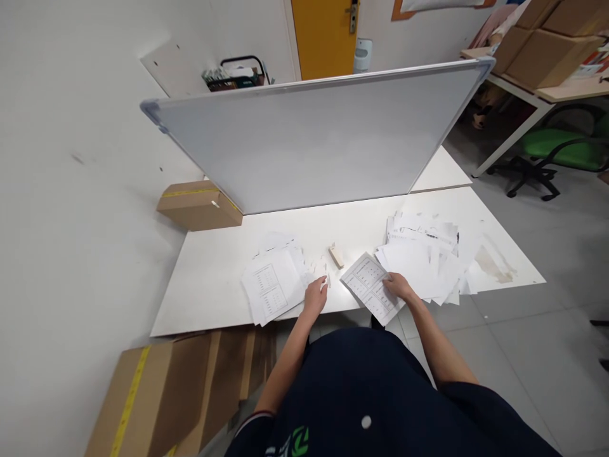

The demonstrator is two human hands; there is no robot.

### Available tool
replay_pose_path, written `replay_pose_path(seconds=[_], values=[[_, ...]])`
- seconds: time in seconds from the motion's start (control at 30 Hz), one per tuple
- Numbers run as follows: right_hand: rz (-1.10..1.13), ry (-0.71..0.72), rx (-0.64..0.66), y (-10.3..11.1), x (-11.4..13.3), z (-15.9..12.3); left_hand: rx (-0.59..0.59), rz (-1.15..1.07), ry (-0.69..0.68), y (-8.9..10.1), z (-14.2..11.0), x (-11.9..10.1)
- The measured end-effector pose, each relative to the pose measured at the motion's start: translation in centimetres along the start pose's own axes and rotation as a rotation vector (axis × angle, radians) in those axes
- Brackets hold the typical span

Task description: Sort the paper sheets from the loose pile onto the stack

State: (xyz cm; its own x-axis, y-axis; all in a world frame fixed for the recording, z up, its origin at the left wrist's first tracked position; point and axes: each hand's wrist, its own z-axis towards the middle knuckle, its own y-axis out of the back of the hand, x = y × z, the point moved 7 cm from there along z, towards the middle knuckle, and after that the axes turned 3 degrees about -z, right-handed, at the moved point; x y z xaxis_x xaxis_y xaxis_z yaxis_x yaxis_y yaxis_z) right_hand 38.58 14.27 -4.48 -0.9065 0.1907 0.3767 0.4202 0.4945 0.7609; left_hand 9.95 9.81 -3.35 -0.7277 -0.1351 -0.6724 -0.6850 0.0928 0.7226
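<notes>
My right hand (398, 286) grips a printed sheet of paper (366, 279) by its right edge; the sheet shows boxed tables and tilts over the table's front edge. My left hand (316, 296) is over the table beside small white paper scraps (320, 266), its fingers partly spread and nothing visible in them. To its left lies a loose stack of printed sheets (273, 285). A small beige block-like piece (335, 257) sits between the hands, a little farther back. Right of the held sheet is a messy pile of papers (419, 260).
A whiteboard (304, 139) stands upright along the back of the white table (204, 273). One cardboard box (200, 206) is at the table's back left, and more boxes (157, 387) stand below left. A green chair (561, 147) and another desk (571, 93) are at the right.
</notes>
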Motion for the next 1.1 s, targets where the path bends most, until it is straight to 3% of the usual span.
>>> replay_pose_path(seconds=[0.13, 0.4, 0.73, 1.1], values=[[0.091, -0.077, 0.031, -1.6, -1.7, 0.9, 0.060, 0.133, -0.051, -1.1, 1.5, -1.3], [0.217, -0.132, 0.039, -3.1, -1.1, 3.0, 0.128, 0.212, -0.087, -1.9, 3.5, -3.7], [0.193, -0.141, 0.043, -3.4, -0.1, 4.8, 0.318, 0.382, -0.073, -4.6, 4.9, -3.2], [0.147, -0.132, -0.009, -2.8, 0.8, 4.4, 0.298, 0.213, -0.025, -5.1, 4.9, -3.0]])
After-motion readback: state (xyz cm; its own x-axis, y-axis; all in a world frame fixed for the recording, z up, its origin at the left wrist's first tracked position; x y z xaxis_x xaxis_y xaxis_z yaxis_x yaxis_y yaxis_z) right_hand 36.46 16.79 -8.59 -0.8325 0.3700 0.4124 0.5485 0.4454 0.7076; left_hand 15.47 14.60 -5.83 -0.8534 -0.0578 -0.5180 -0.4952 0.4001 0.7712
